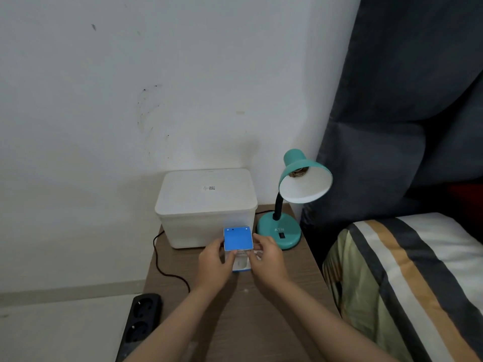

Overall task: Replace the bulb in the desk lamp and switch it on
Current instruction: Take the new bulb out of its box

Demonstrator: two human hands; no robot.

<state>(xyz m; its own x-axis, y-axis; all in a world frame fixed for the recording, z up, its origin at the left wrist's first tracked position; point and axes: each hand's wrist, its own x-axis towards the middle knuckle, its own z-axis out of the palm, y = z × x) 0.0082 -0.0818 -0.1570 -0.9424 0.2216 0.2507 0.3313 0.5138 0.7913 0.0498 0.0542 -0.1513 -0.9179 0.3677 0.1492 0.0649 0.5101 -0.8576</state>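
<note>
Both hands, left hand [213,262] and right hand [266,259], are gripping the blue bulb box [238,241] mid-tabletop [261,322]; the teal lamp's [292,199] socket is looking empty, with fitting and switching on remaining.

The power strip [141,325] is cut off below; the box label [209,188] is unreadable.

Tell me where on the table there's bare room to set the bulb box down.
Free: the near wooden table between the forearms, in front of the bulb box that the left hand and right hand hold. Also the left strip beside the black cord. Crowded: the back, where the white bin and lamp stand.
</note>
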